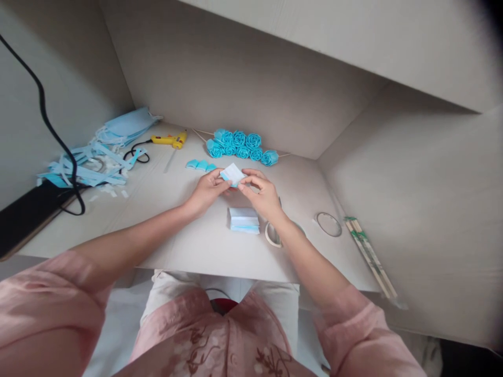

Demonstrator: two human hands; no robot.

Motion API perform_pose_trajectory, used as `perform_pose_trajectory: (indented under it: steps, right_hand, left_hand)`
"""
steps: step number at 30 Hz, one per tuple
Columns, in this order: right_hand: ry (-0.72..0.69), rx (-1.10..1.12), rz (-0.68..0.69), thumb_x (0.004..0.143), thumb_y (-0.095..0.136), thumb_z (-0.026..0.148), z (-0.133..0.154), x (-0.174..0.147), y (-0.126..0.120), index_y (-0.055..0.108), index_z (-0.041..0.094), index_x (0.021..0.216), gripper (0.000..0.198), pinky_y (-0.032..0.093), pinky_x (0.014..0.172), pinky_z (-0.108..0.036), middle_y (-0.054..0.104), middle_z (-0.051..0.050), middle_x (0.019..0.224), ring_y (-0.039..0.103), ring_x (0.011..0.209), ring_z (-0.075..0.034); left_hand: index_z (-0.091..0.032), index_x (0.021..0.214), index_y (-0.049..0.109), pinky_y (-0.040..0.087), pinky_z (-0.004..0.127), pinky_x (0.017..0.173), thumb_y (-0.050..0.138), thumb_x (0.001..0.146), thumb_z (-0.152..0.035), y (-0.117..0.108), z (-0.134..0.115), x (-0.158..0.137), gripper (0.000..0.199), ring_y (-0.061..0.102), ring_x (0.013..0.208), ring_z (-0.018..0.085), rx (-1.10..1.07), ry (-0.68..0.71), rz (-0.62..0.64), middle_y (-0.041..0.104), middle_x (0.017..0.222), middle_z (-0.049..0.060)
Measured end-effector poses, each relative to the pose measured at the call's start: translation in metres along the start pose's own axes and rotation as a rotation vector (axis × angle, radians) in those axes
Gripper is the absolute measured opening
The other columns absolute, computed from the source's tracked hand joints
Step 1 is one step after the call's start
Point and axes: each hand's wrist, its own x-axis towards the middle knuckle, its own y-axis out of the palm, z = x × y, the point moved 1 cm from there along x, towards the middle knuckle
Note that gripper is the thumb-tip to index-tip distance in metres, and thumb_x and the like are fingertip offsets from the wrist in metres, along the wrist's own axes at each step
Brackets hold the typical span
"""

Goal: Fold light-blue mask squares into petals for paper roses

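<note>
Between my two hands, above the table, is a small white and light-blue piece of mask fabric (233,174), turned corner-up. My left hand (208,189) pinches its left side with thumb and fingers. On the right side, my right hand (261,190) grips it with thumb and fingertips. Just behind my left hand lie several folded blue petals (200,165) in a row. Closer to me rests a stack of cut mask pieces (243,220). Next to my right forearm, partly hidden by it, sits a tape roll (273,235).
Blue fabric roses (239,144) on sticks lie at the back. A yellow glue gun (170,139), a pile of face masks (126,127) and blue scraps (84,162) are at left, near a black cable (42,99). A clear tape roll (329,224) and packed sticks (369,256) lie right.
</note>
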Motion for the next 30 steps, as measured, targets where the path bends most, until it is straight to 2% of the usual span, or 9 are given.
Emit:
perform_pose_trajectory:
  steps: [3, 5, 7, 9, 14, 18, 22, 26, 30]
  right_hand:
    - [0.127, 0.171, 0.023, 0.078, 0.067, 0.036, -0.006, 0.002, 0.005, 0.069, 0.021, 0.082, 0.016, 0.048, 0.087, -0.033, 0.067, -0.006, 0.112, 0.062, 0.104, -0.020]
    - [0.189, 0.219, 0.012, 0.076, 0.067, 0.037, -0.007, 0.002, 0.008, 0.067, 0.020, 0.082, 0.017, 0.047, 0.080, -0.030, 0.069, -0.003, 0.098, 0.063, 0.091, -0.018]
    - [0.230, 0.239, -0.019, 0.076, 0.067, 0.037, -0.007, -0.001, 0.011, 0.066, 0.020, 0.081, 0.018, 0.045, 0.072, -0.028, 0.068, -0.001, 0.084, 0.060, 0.076, -0.015]
    - [0.241, 0.277, -0.040, 0.076, 0.067, 0.036, -0.007, -0.004, 0.012, 0.064, 0.020, 0.082, 0.017, 0.043, 0.067, -0.027, 0.065, 0.001, 0.078, 0.056, 0.069, -0.013]
    - [0.216, 0.440, -0.051, 0.077, 0.067, 0.030, -0.006, -0.011, 0.013, 0.059, 0.022, 0.106, 0.031, 0.046, 0.072, -0.028, 0.066, 0.000, 0.084, 0.061, 0.078, -0.015]
    - [0.215, 0.463, -0.065, 0.079, 0.067, 0.031, -0.005, -0.014, 0.014, 0.055, 0.024, 0.116, 0.041, 0.048, 0.076, -0.030, 0.064, 0.001, 0.082, 0.061, 0.079, -0.016]
    - [0.256, 0.511, 0.018, 0.079, 0.068, 0.038, -0.006, -0.017, 0.018, 0.048, 0.026, 0.127, 0.054, 0.051, 0.077, -0.033, 0.066, 0.000, 0.084, 0.062, 0.078, -0.017]
    - [0.297, 0.537, 0.097, 0.078, 0.069, 0.043, -0.007, -0.018, 0.020, 0.037, 0.027, 0.139, 0.071, 0.055, 0.080, -0.036, 0.069, -0.004, 0.100, 0.066, 0.091, -0.021]
    - [0.299, 0.490, 0.085, 0.079, 0.066, 0.043, -0.008, -0.017, 0.018, 0.036, 0.028, 0.142, 0.071, 0.057, 0.083, -0.038, 0.068, -0.006, 0.116, 0.066, 0.103, -0.023]
  left_hand:
    - [-0.015, 0.098, 0.059, 0.050, 0.026, 0.068, 0.075, 0.070, -0.036, 0.000, 0.002, 0.001, 0.039, 0.064, 0.073, 0.015, 0.004, 0.014, -0.001, 0.067, 0.076, 0.000]
    - [-0.015, 0.099, 0.059, 0.051, 0.026, 0.069, 0.074, 0.070, -0.036, -0.001, 0.003, 0.002, 0.039, 0.065, 0.074, 0.016, 0.015, 0.012, -0.005, 0.067, 0.077, 0.000]
    - [-0.015, 0.099, 0.059, 0.051, 0.026, 0.069, 0.075, 0.069, -0.035, -0.001, 0.005, 0.003, 0.039, 0.066, 0.075, 0.016, 0.032, 0.005, -0.006, 0.069, 0.081, 0.001]
    - [-0.015, 0.099, 0.059, 0.051, 0.026, 0.070, 0.075, 0.069, -0.034, -0.001, 0.006, 0.002, 0.039, 0.066, 0.075, 0.016, 0.053, 0.002, -0.003, 0.069, 0.086, 0.002]
    - [-0.015, 0.109, 0.057, 0.051, 0.026, 0.071, 0.075, 0.072, -0.035, 0.002, 0.005, -0.001, 0.045, 0.063, 0.075, 0.014, 0.071, 0.016, 0.040, 0.069, 0.087, 0.002]
    - [-0.017, 0.114, 0.053, 0.049, 0.025, 0.069, 0.079, 0.069, -0.029, 0.004, 0.004, -0.003, 0.053, 0.061, 0.072, 0.013, 0.015, 0.015, 0.062, 0.066, 0.083, 0.000]
    - [-0.018, 0.116, 0.052, 0.047, 0.025, 0.071, 0.076, 0.070, -0.026, 0.004, 0.002, -0.002, 0.053, 0.059, 0.071, 0.012, -0.026, 0.026, 0.065, 0.063, 0.079, -0.002]
    - [-0.018, 0.120, 0.051, 0.044, 0.024, 0.073, 0.073, 0.070, -0.024, 0.002, -0.002, -0.003, 0.055, 0.058, 0.072, 0.011, 0.016, 0.052, 0.050, 0.061, 0.078, -0.003]
    - [-0.018, 0.122, 0.053, 0.043, 0.023, 0.072, 0.073, 0.070, -0.024, 0.003, -0.004, -0.005, 0.056, 0.057, 0.074, 0.012, 0.086, 0.083, 0.056, 0.060, 0.079, -0.002]
